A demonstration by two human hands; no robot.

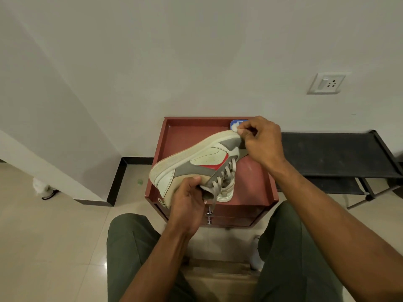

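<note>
I hold a white, grey and red sneaker (196, 162) on its side above a small reddish-brown cabinet (172, 136), sole turned up and to the left. My left hand (187, 203) grips the shoe at its collar, fingers curled around the heel edge. At the toe, my right hand (259, 140) pinches a small white wad (235, 128) against the sole's rim. A blue tin (236, 122) lies at the cabinet top's far right corner, partly hidden by my right hand.
The cabinet has a raised rim and drawer knobs (209, 216) facing me. A black metal rack (340, 158) stands to the right against the wall. A wall socket (326, 83) is above it. My knees in green trousers flank the cabinet; another white shoe (256, 256) lies on the floor.
</note>
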